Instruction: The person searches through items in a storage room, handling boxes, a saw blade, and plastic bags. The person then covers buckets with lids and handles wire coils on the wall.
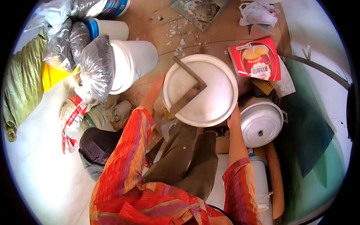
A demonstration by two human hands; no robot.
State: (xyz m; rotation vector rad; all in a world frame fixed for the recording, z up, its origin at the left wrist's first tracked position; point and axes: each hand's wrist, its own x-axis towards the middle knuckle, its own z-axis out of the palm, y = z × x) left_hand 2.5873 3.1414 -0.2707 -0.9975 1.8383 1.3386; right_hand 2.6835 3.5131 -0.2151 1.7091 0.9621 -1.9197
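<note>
A round white lidded bucket (213, 99), seen from above, is in front of my legs. Across its lid lies a brown L-shaped piece (193, 90) that looks like an old try square. My left hand (158, 84) grips the bucket's left side, its fingers partly hidden by the rim. On the lower right side, my right hand (234, 117) holds the bucket under the rim, with the fingertips out of sight. Close to my right hand sits a silver lidded pot (268, 125) with side handles.
White buckets (144, 56) and stuffed plastic bags (98, 62) crowd the left. A red printed box (258, 62) lies at the right, near a green sheet (311, 123) against the wall. Ahead, white scraps litter the brown floor beside a square dirty tray (215, 8).
</note>
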